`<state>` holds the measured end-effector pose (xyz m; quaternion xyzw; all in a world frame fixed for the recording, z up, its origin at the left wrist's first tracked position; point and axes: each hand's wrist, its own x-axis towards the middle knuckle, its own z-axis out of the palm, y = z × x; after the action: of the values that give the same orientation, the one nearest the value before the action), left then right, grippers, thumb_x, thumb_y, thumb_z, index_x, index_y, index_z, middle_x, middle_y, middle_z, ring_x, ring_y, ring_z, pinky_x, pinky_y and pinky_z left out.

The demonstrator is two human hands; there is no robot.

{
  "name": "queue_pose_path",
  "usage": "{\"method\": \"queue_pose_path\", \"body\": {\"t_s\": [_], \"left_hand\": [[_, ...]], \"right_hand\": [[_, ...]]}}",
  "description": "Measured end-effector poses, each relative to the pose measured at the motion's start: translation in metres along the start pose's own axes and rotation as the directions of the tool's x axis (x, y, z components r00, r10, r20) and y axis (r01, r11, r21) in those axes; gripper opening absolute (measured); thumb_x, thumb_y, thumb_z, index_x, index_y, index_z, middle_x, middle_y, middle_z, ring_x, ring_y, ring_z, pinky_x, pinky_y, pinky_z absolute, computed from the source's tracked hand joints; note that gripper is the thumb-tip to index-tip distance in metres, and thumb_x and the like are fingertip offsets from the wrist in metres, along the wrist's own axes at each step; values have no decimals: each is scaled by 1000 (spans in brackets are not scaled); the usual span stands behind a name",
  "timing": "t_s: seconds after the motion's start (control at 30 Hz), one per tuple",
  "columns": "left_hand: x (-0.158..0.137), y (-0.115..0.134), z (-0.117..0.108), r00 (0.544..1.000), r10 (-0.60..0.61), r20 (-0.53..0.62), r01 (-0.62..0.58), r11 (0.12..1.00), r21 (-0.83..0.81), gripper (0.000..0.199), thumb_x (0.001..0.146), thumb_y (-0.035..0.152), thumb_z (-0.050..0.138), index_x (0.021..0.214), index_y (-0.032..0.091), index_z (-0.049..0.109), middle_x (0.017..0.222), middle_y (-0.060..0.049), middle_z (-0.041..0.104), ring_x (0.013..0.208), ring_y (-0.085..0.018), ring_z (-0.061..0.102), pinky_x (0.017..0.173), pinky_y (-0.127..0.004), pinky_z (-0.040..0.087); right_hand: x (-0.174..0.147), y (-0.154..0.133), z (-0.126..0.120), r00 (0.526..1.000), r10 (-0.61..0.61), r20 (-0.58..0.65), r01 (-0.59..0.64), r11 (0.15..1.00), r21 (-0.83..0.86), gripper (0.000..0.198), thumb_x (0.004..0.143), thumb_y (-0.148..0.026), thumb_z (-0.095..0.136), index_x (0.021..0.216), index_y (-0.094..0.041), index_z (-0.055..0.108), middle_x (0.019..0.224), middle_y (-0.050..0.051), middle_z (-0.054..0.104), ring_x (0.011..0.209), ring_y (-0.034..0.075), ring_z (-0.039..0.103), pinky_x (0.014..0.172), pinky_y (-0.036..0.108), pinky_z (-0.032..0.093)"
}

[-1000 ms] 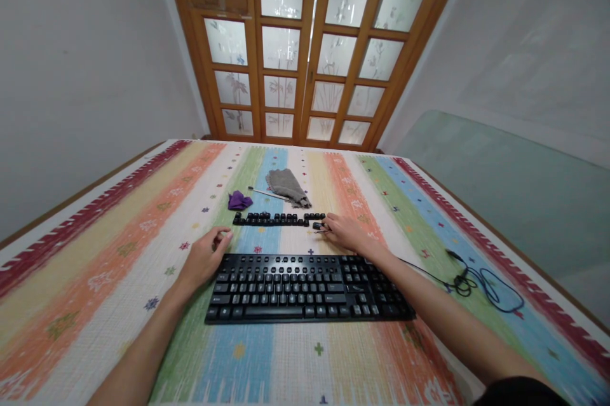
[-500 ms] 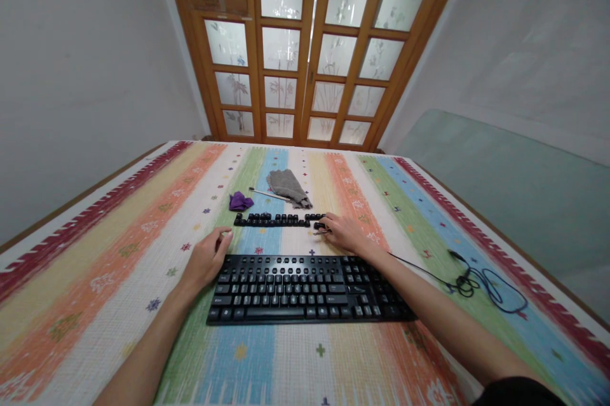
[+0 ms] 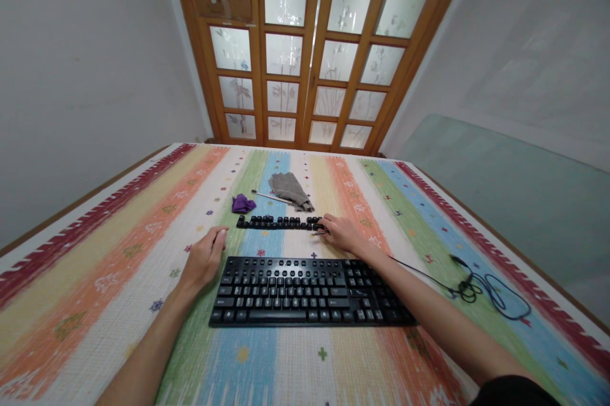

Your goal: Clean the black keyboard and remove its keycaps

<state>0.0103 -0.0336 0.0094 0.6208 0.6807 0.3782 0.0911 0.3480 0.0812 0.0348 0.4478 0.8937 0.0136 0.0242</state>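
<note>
A black computer keyboard (image 3: 286, 314) lies flat in front of me, with several small caps standing along its upper part. Beyond it, loose black keycaps (image 3: 276, 223) form two rough rows on the striped cloth. My right hand (image 3: 339, 232) is at the right end of these rows, its fingertips touching the last caps. A thin metal tool (image 3: 318, 233) sticks out below its fingers; most of it is hidden in the grip. My left hand (image 3: 208, 255) rests on the cloth left of the keyboard, fingers curled in and thumb laid against them, with nothing visible inside.
A purple crumpled cloth (image 3: 243, 204), a thin brush (image 3: 271, 197) and a folded grey cloth (image 3: 291, 190) lie behind the keycaps. The keyboard's cable (image 3: 469, 288) is coiled on the right. A greenish panel (image 3: 505, 171) stands by the right wall.
My right hand has shifted slightly left, bringing the end keycap against the lower row, where a gap was. My left hand has drawn back a little, its fingers curled tighter.
</note>
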Motion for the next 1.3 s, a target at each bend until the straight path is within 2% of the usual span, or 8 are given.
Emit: {"method": "queue_pose_path", "body": {"t_s": [0.2,0.33,0.47,0.63,0.8,1.0,1.17,1.3], "left_hand": [[0,0,0,1000,3,-4,-3,1000,-1,49,94,51,28,104,17,61,68,-1,63,66,-21,63,72,-31,50],[1,0,-1,1000,22,3,-22,1000,10,48,94,51,27,101,18,62,71,-2,64,69,-21,64,74,-31,49],[1,-3,0,997,62,37,-63,997,38,46,94,51,28,93,19,61,76,-5,67,73,-22,65,75,-31,48],[2,-9,2,994,93,58,-99,989,109,38,92,49,33,82,21,56,72,-4,64,69,-22,62,69,-31,45],[4,-11,-2,988,126,92,-141,974,180,41,87,48,33,57,23,41,61,-4,55,59,-19,52,63,-30,39],[3,-10,-8,971,38,236,-82,980,179,51,87,52,33,47,21,42,48,-4,53,50,-17,47,57,-29,31],[1,-6,-9,975,65,215,-96,986,139,51,85,51,38,44,20,43,45,-2,50,48,-15,43,56,-28,27],[1,-4,-9,977,80,199,-104,988,114,51,84,51,39,44,19,42,44,-1,48,49,-14,40,56,-27,27]], "right_hand": [[0,4,0,999,9,-41,-9,1000,20,26,91,-22,51,113,-16,64,109,11,66,90,22,63,70,28,40],[-4,15,-3,971,63,-230,-17,980,196,26,88,-25,54,109,-14,65,100,11,66,87,22,61,73,30,42],[-14,20,-18,940,170,-296,-3,871,491,23,86,-26,52,100,-14,66,96,10,66,86,21,59,78,33,43],[-35,6,-34,973,89,-211,87,708,701,25,91,-26,40,94,-17,64,98,7,65,92,21,58,84,34,44],[-53,-17,-37,982,-59,-178,166,714,680,28,98,-33,39,100,-17,62,101,8,63,96,20,57,88,34,43],[-62,-41,-52,957,-262,-123,285,775,564,38,100,-41,39,92,-16,67,89,6,58,87,18,54,81,30,43],[-63,-55,-70,960,-203,-195,271,853,446,39,101,-40,38,90,-17,67,87,7,57,88,19,53,80,31,41],[-60,-66,-75,967,-215,-140,256,800,543,34,99,-37,44,85,-15,66,70,1,59,65,14,53,63,26,37]]}}
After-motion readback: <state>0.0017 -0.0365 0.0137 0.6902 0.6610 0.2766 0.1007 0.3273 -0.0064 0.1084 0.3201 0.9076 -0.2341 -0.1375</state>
